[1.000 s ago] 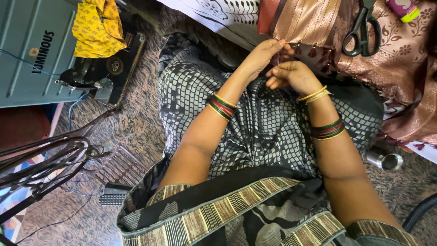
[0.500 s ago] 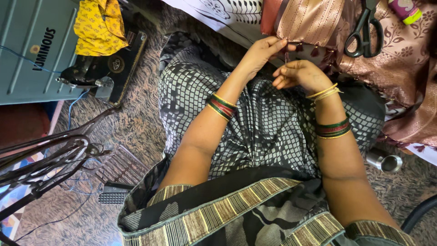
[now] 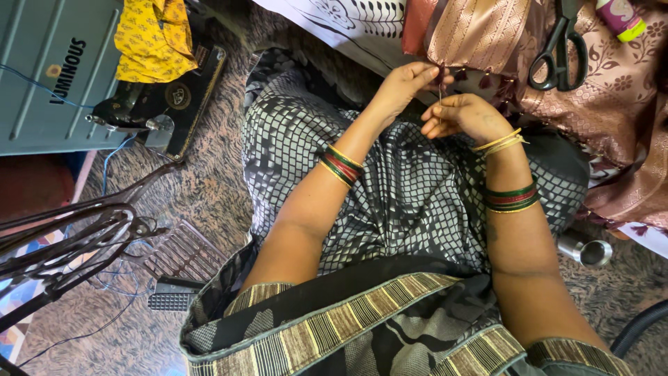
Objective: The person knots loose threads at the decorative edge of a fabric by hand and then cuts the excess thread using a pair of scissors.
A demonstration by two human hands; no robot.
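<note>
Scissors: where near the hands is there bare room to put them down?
Free patches: the checked lap cloth between both forearms, and carpet between the lap and the sewing machine. Crowded: the brocade fabric around the scissors, where both hands work.

We see a rose-gold cloth point(image 3: 480, 31) with fine woven stripes, and beside it a pinkish-brown floral fabric point(image 3: 612, 83). On that fabric lie black-handled scissors point(image 3: 557, 49). Left of the striped cloth is a white sheet point(image 3: 348, 21) with black print. Below it our lap wears a black garment point(image 3: 390, 181) in a grey square grid. Our bangles point(image 3: 339, 164) are green, red and gold. Far left of the lap, a yellow printed cloth point(image 3: 153, 38) drapes a black sewing machine point(image 3: 167, 104).
</note>
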